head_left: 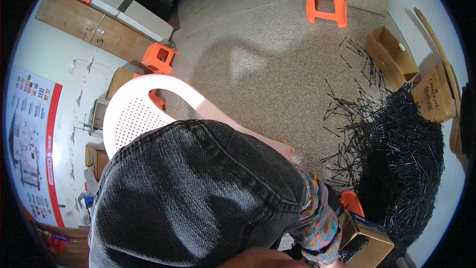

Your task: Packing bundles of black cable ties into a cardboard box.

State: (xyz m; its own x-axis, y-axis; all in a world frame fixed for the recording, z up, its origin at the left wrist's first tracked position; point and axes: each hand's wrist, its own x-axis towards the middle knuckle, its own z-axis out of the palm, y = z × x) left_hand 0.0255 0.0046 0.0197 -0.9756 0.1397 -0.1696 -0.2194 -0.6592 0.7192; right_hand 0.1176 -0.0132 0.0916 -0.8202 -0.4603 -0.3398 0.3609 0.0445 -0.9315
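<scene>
A cardboard box [366,240] at five o'clock holds thin black rods beside the heaped rod pile [401,168]; you cannot tell your hands' state, hidden by denim.

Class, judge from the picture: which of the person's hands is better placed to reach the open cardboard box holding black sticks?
Probably the right: the floral sleeve lies beside the cardboard box at lower right, near the pile of black sticks. Neither hand shows clearly.
</scene>
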